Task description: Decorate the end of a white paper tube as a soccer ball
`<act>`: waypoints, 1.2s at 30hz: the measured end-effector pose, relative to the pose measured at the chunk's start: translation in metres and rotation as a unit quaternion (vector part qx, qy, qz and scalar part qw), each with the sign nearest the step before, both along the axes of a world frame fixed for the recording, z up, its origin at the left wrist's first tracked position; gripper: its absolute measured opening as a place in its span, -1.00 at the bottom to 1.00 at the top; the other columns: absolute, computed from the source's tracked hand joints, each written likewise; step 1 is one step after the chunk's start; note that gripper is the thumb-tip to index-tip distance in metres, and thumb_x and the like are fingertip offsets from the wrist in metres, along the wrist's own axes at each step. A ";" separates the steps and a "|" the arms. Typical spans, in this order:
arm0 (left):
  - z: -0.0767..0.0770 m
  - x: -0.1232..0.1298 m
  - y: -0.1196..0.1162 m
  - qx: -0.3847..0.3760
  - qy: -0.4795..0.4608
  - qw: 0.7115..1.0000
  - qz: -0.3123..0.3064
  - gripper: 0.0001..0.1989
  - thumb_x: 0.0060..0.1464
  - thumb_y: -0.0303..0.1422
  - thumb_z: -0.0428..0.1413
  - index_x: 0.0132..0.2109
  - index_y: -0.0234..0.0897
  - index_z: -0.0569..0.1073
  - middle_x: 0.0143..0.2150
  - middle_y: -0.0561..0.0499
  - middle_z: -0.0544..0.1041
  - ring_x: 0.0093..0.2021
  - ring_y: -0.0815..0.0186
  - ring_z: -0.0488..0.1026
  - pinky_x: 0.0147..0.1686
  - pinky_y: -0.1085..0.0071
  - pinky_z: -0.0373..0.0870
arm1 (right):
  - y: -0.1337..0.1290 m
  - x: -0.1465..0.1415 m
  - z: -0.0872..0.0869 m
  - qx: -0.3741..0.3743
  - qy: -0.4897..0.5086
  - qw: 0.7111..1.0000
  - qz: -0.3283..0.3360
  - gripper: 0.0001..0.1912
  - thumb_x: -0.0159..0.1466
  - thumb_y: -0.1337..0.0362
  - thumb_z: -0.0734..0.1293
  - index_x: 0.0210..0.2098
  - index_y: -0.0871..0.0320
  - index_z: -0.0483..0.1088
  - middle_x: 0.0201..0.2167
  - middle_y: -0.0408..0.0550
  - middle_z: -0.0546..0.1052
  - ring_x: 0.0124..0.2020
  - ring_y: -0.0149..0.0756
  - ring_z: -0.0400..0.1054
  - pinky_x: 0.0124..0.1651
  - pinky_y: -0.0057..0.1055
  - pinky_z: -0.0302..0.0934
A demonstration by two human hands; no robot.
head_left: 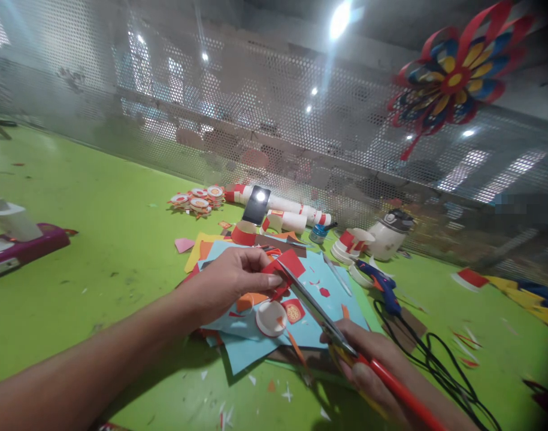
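Observation:
My left hand (229, 278) pinches a small piece of red paper (294, 263) between thumb and fingers. My right hand (377, 356) is closed around scissors (316, 310), whose blade tips meet the red paper beside my left thumb. A long red shaft (397, 386) runs back past my right hand; whether it belongs to the scissors I cannot tell. Beneath both hands lie light blue paper sheets (251, 353) in a stack, bearing a white round lid (271, 318), a red square with a gold print (293, 311) and small red scraps.
A blue glue gun (385, 287) with a coiled black cord is at right, near paper cups (351, 244) and a white jar (390, 236). Behind the paper are a phone (256, 205) and white tubes (296, 209). A purple power strip (40, 242) lies left; a paper flower (456, 78) hangs above.

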State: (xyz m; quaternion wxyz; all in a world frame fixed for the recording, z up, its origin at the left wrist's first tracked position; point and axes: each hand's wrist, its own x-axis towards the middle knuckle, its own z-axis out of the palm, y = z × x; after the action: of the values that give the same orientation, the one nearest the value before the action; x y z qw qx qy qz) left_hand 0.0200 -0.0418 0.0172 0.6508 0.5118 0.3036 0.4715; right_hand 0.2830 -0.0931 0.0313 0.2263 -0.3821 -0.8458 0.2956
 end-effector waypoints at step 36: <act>0.002 0.003 -0.002 -0.016 -0.005 1.000 0.024 -0.78 -0.13 -0.37 0.36 -0.46 -0.35 0.46 -0.44 0.01 0.55 -0.38 0.35 0.49 -0.28 0.40 0.37 | 0.008 0.006 -0.010 -0.018 -0.026 0.999 0.009 -0.50 0.34 -0.14 0.12 -0.14 0.15 0.38 -0.48 -0.10 0.39 -0.49 -0.36 0.19 -0.45 -0.46 0.08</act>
State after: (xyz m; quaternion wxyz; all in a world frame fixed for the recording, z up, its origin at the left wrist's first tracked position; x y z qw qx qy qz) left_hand 0.0225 -0.0438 0.0188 0.6487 0.4914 0.3206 0.4847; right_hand 0.2887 -0.0851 0.0214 0.1942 -0.3858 -0.8495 0.3031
